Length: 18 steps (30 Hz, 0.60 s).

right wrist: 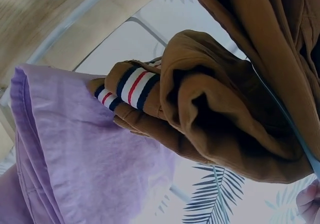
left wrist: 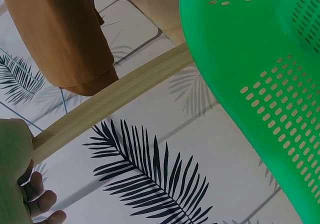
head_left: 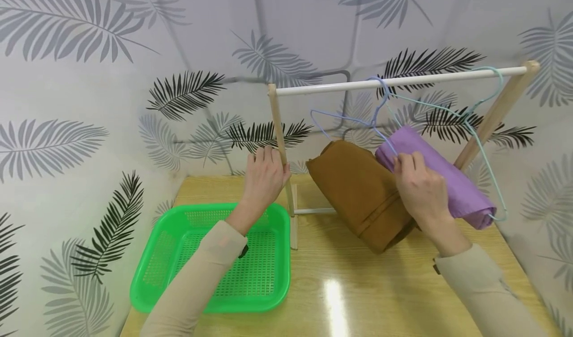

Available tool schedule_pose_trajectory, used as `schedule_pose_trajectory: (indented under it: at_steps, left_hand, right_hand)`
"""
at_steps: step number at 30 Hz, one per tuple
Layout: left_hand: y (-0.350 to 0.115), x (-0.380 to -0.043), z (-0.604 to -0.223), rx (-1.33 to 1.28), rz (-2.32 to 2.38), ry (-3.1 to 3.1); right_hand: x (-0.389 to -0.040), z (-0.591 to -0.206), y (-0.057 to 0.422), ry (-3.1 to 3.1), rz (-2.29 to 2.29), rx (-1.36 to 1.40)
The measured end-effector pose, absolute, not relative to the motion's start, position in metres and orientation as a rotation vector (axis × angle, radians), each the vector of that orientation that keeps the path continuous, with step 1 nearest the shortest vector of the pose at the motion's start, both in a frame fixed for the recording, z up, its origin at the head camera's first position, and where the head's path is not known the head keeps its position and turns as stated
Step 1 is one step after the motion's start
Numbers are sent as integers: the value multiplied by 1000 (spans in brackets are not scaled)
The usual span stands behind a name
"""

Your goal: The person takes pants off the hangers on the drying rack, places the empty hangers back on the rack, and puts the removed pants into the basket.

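At the left upright of a small wooden clothes rack (head_left: 279, 128), my left hand (head_left: 265, 175) grips the post, which also crosses the left wrist view beside the hand (left wrist: 17, 169). My right hand (head_left: 421, 188) pinches the right arm of a periwinkle-blue hanger (head_left: 346, 117), its hook over the white rail. Folded brown trousers (head_left: 358, 193) hang tilted on this hanger; the right wrist view shows their striped band (right wrist: 134, 86). Behind them, purple folded cloth (head_left: 440, 173) hangs aslant on a mint-green hanger (head_left: 485, 150). My right hand covers part of both garments.
A green perforated plastic basket (head_left: 147, 257) stands on the wooden table (head_left: 322, 272), left of the rack. The rack's white lower bar (head_left: 315, 210) runs close above the tabletop. A leaf-patterned wall (head_left: 89, 143) stands behind and to both sides.
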<state>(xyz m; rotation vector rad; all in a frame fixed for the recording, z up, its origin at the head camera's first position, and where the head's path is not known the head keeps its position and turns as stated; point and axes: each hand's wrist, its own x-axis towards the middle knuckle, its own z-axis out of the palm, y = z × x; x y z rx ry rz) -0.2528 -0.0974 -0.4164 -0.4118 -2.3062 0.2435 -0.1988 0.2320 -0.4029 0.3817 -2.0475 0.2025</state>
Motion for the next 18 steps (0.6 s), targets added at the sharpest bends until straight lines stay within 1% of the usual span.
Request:
schedule_pose_trajectory:
  at_steps: [18]
  left_hand:
    - [-96, -253, -417, -406, 241, -2349]
  right_hand:
    - [-195, -390, 232, -2041, 199, 428]
